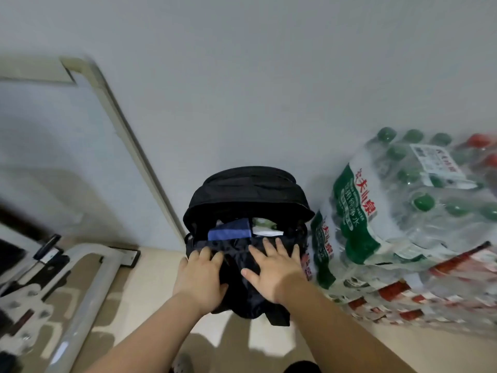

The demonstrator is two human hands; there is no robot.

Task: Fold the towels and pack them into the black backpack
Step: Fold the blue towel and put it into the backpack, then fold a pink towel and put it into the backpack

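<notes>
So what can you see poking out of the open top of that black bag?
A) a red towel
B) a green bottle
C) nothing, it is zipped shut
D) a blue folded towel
D: a blue folded towel shows in the open mouth of the black backpack, just above the left hand and the right hand, which lie flat on its front.

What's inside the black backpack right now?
The open black backpack shows a blue folded towel and something white beside it. Anything deeper is hidden behind the front panel, under the left hand and right hand.
</notes>
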